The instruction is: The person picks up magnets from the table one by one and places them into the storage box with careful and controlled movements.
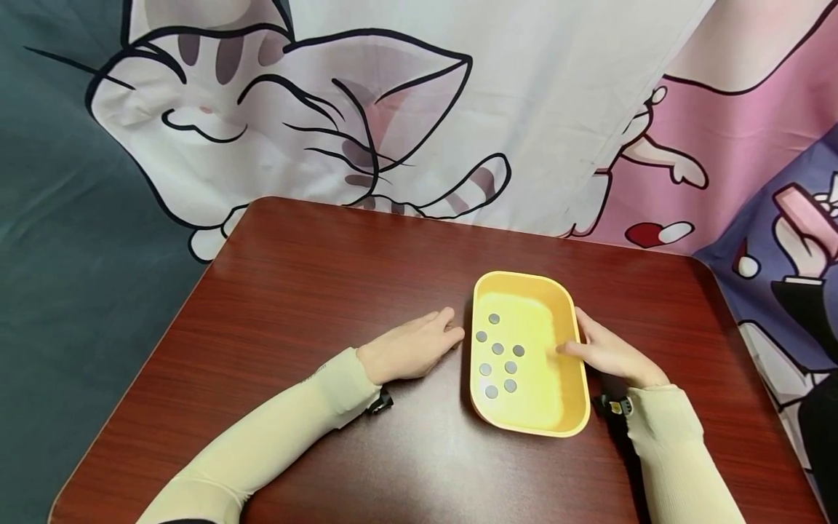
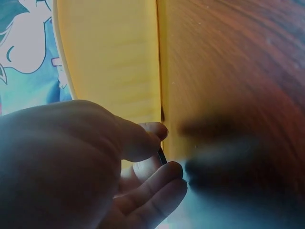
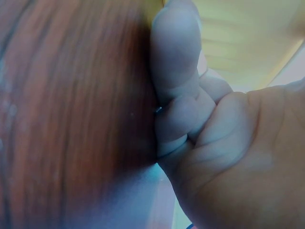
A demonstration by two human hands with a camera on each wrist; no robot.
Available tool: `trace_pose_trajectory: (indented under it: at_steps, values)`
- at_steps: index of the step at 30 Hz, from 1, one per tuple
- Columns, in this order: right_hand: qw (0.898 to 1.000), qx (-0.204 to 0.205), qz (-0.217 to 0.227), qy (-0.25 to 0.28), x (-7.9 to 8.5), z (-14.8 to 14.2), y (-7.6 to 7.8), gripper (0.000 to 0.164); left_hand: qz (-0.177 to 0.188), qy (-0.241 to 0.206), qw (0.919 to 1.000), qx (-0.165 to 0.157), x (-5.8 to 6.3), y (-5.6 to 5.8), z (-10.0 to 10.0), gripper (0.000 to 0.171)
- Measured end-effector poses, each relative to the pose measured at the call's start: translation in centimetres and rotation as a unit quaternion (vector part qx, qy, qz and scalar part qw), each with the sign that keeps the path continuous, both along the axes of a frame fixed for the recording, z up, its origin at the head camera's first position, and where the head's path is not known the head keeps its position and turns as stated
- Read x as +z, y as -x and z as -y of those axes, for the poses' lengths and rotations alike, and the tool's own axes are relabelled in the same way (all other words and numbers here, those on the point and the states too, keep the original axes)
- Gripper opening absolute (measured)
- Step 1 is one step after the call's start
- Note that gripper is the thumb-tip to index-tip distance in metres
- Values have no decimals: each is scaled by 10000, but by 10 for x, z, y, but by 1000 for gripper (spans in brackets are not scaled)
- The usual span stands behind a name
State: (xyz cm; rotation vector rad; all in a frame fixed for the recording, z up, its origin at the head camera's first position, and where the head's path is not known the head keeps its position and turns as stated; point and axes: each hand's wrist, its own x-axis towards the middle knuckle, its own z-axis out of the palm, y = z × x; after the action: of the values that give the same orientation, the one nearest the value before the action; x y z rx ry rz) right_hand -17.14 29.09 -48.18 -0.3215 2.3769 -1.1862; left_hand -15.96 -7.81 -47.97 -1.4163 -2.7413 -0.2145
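Note:
A yellow plastic tray stands on the table right of centre, with several round, flat grey coins spread over the left part of its floor. My right hand grips the tray's right side, the thumb lying over the rim and the other fingers outside against the wall. Just left of the tray, my left hand is low over the table. Its thumb and fingers pinch a thin dark coin, seen edge-on in the left wrist view and mostly hidden by the fingertips. The tray's outer wall rises close beyond those fingers.
The reddish-brown wooden table has rounded far corners and ends at a hanging cloth with cartoon cats. A dark wrist strap shows at the left cuff, and another device sits at the right cuff.

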Motion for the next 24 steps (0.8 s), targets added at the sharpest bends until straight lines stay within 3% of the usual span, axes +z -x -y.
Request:
trace_pose_trajectory:
  at_steps: [16,24]
  values:
    - [9998,-19,88,157,0,1,1,78,-125,-76,9999,54,5,2,1,14]
    - [9999,21,-17,-135,2,0,0,72,-349,-232,9991,17,9,2,1,13]
